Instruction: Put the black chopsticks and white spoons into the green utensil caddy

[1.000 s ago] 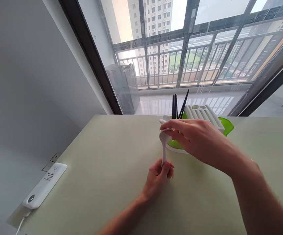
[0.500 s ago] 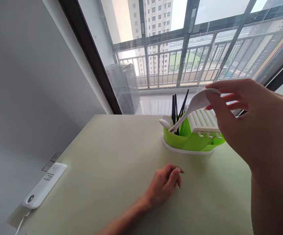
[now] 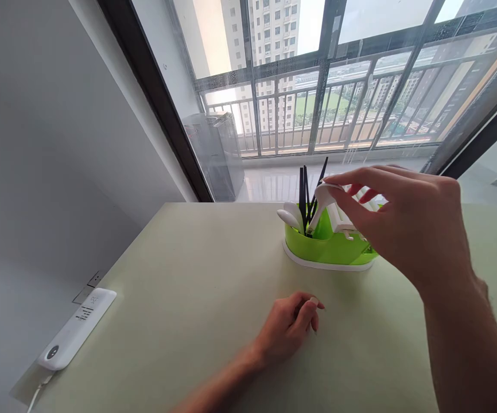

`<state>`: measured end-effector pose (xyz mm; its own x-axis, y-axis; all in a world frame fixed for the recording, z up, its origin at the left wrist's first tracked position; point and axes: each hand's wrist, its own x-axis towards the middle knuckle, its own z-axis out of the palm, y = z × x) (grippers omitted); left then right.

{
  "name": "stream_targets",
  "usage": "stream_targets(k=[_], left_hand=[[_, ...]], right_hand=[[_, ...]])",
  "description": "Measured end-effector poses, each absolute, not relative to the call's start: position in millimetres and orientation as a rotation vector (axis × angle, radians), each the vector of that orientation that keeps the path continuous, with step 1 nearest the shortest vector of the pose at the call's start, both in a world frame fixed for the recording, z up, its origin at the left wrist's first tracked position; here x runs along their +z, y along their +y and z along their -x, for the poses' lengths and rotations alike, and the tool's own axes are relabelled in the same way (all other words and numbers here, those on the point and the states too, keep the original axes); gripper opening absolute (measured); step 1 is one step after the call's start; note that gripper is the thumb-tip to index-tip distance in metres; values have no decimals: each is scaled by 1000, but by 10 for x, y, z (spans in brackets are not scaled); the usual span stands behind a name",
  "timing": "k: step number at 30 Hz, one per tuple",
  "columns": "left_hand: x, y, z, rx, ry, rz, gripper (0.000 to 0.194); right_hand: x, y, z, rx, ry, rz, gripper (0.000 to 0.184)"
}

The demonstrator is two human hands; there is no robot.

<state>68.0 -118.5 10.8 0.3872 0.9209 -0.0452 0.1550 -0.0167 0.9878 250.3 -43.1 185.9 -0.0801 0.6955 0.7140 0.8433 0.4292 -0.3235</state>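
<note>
My right hand pinches a white spoon by its bowl end, between thumb and fingers. The spoon's handle points down into the open left part of a green cutlery holder with a white base. Several black chopsticks stand in the holder just left of that handle. At its left end, two other white spoons lean with their bowls up. The hand partly hides a white slatted rack on the holder's right side. My left hand rests on the table before the holder, its fingers loosely curled around nothing.
A pale green table bears the holder. By the wall on the left lies a white oblong device with a cable, near a wall socket. Behind the table's far edge is a glass window onto a balcony.
My right hand has moved left and down with the spoon, which now stands steeper with its handle lower inside the holder. My left hand stays where it was.
</note>
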Motion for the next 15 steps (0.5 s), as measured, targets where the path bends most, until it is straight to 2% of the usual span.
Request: stream_targets(k=[15], left_hand=[[99,-1196,-673,786,1031,-1565,52]], right_hand=[[1767,-422,-2365,-74,-2133,1298,18]])
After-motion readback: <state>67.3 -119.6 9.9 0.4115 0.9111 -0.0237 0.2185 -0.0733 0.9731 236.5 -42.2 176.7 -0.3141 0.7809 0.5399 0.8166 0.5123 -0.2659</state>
